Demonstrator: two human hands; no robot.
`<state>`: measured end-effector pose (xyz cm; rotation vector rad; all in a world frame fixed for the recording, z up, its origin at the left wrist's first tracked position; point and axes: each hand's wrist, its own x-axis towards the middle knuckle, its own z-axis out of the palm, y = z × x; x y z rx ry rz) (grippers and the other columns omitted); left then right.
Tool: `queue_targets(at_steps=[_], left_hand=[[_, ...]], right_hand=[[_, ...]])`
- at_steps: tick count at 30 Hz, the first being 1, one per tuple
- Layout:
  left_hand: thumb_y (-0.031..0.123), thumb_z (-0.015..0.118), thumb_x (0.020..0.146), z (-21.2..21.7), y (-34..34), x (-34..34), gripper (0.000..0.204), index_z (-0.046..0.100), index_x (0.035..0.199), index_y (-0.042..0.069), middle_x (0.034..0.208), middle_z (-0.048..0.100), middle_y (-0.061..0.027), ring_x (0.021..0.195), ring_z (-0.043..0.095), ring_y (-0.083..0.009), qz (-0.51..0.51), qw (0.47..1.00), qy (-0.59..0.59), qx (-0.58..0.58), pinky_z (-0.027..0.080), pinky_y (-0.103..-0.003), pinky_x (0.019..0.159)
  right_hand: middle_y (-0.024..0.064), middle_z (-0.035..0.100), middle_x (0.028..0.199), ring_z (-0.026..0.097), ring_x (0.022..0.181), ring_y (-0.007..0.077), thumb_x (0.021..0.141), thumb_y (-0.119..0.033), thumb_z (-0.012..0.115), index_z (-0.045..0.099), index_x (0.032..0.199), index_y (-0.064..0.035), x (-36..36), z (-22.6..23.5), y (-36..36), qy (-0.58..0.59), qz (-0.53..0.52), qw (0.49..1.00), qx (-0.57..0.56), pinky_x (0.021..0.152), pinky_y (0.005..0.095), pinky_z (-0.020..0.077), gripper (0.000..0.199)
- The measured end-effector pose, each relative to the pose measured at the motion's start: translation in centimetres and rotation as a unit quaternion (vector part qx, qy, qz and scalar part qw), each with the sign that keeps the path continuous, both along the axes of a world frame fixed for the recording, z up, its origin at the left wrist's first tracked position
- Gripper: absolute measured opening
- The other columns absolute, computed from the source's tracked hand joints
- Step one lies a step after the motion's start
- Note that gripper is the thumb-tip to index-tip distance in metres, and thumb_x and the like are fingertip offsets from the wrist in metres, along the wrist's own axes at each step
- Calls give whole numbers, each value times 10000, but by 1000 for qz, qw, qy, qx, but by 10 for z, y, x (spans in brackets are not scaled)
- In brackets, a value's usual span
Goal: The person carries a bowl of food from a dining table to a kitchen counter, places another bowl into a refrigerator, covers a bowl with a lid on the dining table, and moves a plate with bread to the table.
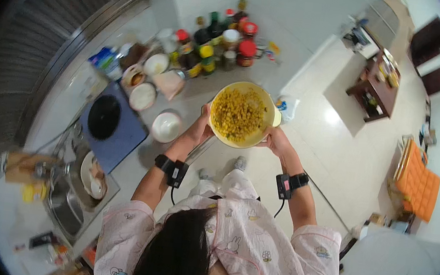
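A round pale-yellow pot (274,107) with a short side handle is held up in front of me. Loose yellow food pieces (239,111) that look like corn kernels cover its bottom. On its left side, my left hand (201,127) is closed around the rim. The lower right side is gripped by my right hand (277,140), below the handle. My fingers are partly hidden under the pot. Nearest to my left hand stands a white bowl (167,127) on the counter.
Several sauce bottles and jars (217,39) crowd the counter's back. To the left are small bowls (142,97), a blue cooktop (114,139) with a round black plate, and a metal sink (66,207). A brown table (373,90) and orange seat (419,179) stand far right.
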<state>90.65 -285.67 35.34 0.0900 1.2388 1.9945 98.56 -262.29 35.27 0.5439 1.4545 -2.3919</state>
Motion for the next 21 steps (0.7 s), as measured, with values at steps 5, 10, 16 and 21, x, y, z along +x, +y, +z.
queue_targets(at_steps=[5,10,16,21], left_hand=[[596,287,825,-6,128,-1,652,313,1275,124,1223,436,-61,1088,473,-201,-138,990,-38,5,440,-395,866],[385,415,831,-32,278,11,521,341,1254,90,1192,466,-92,1062,487,-225,-222,967,-121,0,421,-400,885],[297,507,743,-34,458,22,562,371,1228,47,1203,454,-140,1074,475,-272,-301,943,-134,40,373,-441,926],[320,539,742,-19,630,27,592,359,1234,44,1195,461,-141,1072,477,-275,-360,924,-121,41,374,-445,925]], right_hand=[[172,504,1072,592,874,283,694,-29,393,187,1278,-27,44,-13,118,-33,-68,997,-16,690,445,530,619],[188,499,1083,592,876,295,674,-27,394,210,1268,-17,89,-26,259,-28,-106,994,-8,692,414,536,622],[195,498,1086,606,837,299,669,-26,399,229,1260,-14,124,-21,418,-49,-182,982,-5,689,389,541,615],[179,504,1086,608,838,290,678,-28,398,239,1251,-6,146,2,578,-46,-209,977,-4,700,384,539,596]])
